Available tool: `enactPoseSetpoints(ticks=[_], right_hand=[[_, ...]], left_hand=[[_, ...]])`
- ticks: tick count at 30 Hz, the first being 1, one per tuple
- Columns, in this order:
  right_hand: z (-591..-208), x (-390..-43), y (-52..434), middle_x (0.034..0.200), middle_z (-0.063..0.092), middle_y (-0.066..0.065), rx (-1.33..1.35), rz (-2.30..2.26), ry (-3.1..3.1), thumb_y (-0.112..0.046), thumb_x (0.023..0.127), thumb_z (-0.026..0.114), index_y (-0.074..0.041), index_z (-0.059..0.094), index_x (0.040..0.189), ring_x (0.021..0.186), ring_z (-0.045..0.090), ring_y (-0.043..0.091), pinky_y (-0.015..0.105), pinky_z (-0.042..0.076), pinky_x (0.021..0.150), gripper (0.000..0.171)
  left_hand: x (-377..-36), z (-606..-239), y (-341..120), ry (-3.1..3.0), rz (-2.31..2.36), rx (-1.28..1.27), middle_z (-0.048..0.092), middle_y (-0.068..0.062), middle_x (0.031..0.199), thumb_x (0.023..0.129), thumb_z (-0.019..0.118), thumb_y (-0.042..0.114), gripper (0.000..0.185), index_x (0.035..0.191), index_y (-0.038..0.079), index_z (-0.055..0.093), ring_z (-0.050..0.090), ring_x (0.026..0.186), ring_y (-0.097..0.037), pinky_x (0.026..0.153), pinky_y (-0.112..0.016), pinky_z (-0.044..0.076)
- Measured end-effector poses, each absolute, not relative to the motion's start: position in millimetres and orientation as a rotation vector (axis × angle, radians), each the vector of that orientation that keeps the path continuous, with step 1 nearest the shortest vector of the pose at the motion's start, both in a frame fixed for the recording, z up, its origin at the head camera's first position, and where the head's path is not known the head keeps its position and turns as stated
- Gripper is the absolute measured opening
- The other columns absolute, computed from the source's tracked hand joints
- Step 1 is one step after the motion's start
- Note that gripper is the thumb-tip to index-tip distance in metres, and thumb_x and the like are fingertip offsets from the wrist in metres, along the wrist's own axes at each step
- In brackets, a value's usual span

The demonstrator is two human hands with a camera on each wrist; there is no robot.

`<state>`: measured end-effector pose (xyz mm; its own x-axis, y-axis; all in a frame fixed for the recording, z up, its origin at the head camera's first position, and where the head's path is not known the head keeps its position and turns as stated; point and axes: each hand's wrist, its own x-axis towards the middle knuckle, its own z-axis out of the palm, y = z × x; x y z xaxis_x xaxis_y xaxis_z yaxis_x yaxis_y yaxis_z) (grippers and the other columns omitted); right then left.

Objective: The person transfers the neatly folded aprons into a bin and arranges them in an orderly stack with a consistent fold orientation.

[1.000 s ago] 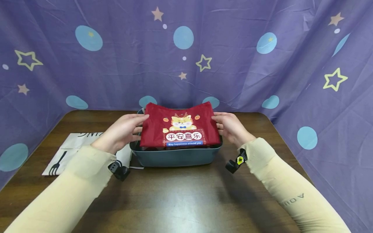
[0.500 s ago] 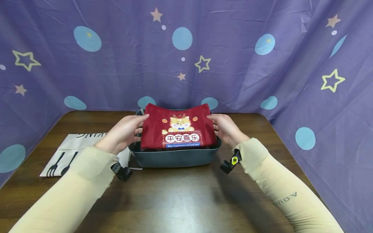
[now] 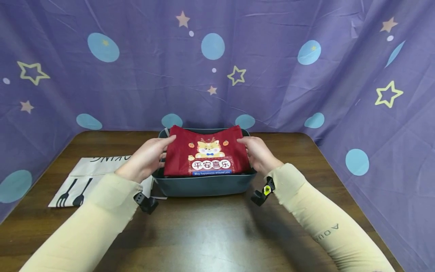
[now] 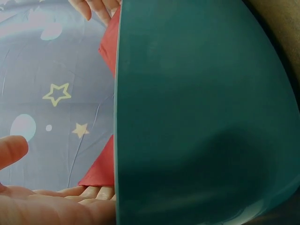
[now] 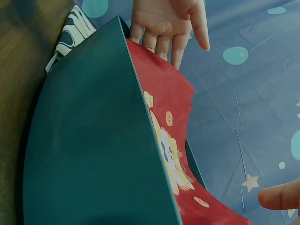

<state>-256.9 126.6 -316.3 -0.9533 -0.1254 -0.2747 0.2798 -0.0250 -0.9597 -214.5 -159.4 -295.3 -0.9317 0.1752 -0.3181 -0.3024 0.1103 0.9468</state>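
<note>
Starry purple backdrop, brown table, teal bin

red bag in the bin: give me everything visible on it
The red bag is a flat, folded piece that looks like soft non-woven fabric. Its front shows a cartoon animal with small orange fruits, a white band of Chinese characters and a blue strip reading "May happiness around you". It stands nearly upright, leaning back, with its lower edge inside the dark teal bin. The left hand holds its left edge and the right hand its right edge.
</note>
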Motion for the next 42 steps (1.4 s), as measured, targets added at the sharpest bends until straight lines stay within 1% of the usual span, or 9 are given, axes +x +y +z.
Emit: enactPoseSetpoints(ticks=[4,9,12,17,27,32,36,39,42], right_hand=[[-316.9,-257.4,126.5,0.078,0.063,-0.004,0.167,-2.076,1.948,-0.015,0.100,0.050,0.001,0.053,0.120,0.070,0.062,0.011,0.028,0.055,0.067,0.025],[-316.9,-258.4,127.6,0.080,0.064,-0.003,0.194,-2.061,1.939,-0.018,0.100,0.050,-0.001,0.054,0.118,0.070,0.063,0.012,0.029,0.055,0.067,0.025],[-316.3,-258.3,128.4,0.086,0.066,-0.002,0.198,-2.054,1.927,-0.021,0.101,0.050,-0.002,0.053,0.122,0.076,0.064,0.012,0.029,0.055,0.072,0.029],[-314.2,-257.7,130.2,0.100,0.066,0.000,0.188,-2.072,1.896,-0.031,0.104,0.046,-0.004,0.051,0.131,0.087,0.062,0.013,0.029,0.052,0.081,0.039],[-311.6,-259.5,132.9,0.144,0.048,0.014,0.131,-2.084,1.888,-0.035,0.107,0.037,-0.003,0.038,0.149,0.105,0.055,0.018,0.031,0.043,0.092,0.053],[-310.4,-259.1,133.2,0.153,0.040,0.016,0.131,-2.105,1.876,-0.033,0.107,0.037,-0.001,0.034,0.151,0.124,0.049,0.025,0.036,0.039,0.107,0.055],[-309.2,-259.2,135.0,0.160,0.031,0.016,0.152,-2.148,1.864,-0.032,0.106,0.041,-0.001,0.026,0.154,0.144,0.034,0.030,0.040,0.027,0.121,0.059],[-308.1,-258.8,136.9,0.162,0.026,0.015,0.170,-2.173,1.861,-0.031,0.105,0.043,-0.001,0.020,0.156,0.149,0.027,0.029,0.040,0.022,0.124,0.063],[-307.2,-257.5,138.2,0.162,0.027,0.014,0.183,-2.179,1.850,-0.030,0.105,0.044,-0.001,0.020,0.156,0.149,0.028,0.029,0.039,0.022,0.124,0.063]], left_hand=[[-213.9,-295.4,-159.2,2.034,1.889,-0.131,0.040,-0.015,0.148,0.105,0.038,0.041,0.065,0.153,0.000,0.022,0.049,0.119,-0.021,0.110,-0.043,0.041],[-213.4,-297.2,-160.5,2.024,1.919,-0.133,0.049,-0.008,0.129,0.105,0.037,0.045,0.064,0.149,0.000,0.028,0.053,0.103,-0.014,0.101,-0.039,0.043],[-212.8,-298.2,-161.4,1.985,1.949,-0.109,0.043,-0.016,0.144,0.104,0.032,0.051,0.072,0.154,0.002,0.018,0.049,0.120,-0.024,0.108,-0.045,0.038],[-210.7,-297.2,-163.3,1.917,2.003,-0.119,0.009,-0.022,0.164,0.101,0.025,0.063,0.088,0.157,0.003,-0.006,0.018,0.149,-0.039,0.120,-0.053,0.021],[-210.1,-294.0,-166.8,1.888,2.022,-0.085,0.004,-0.020,0.166,0.098,0.021,0.069,0.093,0.158,0.004,-0.008,0.013,0.151,-0.041,0.123,-0.055,0.015],[-210.0,-292.8,-165.9,1.894,2.026,-0.077,0.002,-0.020,0.166,0.097,0.020,0.071,0.095,0.158,0.004,-0.008,0.010,0.152,-0.040,0.123,-0.054,0.013],[-208.5,-291.0,-166.6,1.925,2.045,-0.083,0.002,-0.019,0.166,0.096,0.020,0.072,0.096,0.158,0.004,-0.007,0.007,0.153,-0.037,0.125,-0.051,0.009],[-205.9,-288.2,-168.7,1.944,2.075,-0.080,0.003,-0.018,0.166,0.097,0.020,0.071,0.095,0.157,0.003,-0.007,0.007,0.154,-0.034,0.126,-0.047,0.008],[-203.7,-285.9,-171.6,1.938,2.100,-0.061,0.003,-0.017,0.166,0.097,0.022,0.070,0.095,0.157,0.002,-0.007,0.008,0.154,-0.034,0.126,-0.046,0.009]])
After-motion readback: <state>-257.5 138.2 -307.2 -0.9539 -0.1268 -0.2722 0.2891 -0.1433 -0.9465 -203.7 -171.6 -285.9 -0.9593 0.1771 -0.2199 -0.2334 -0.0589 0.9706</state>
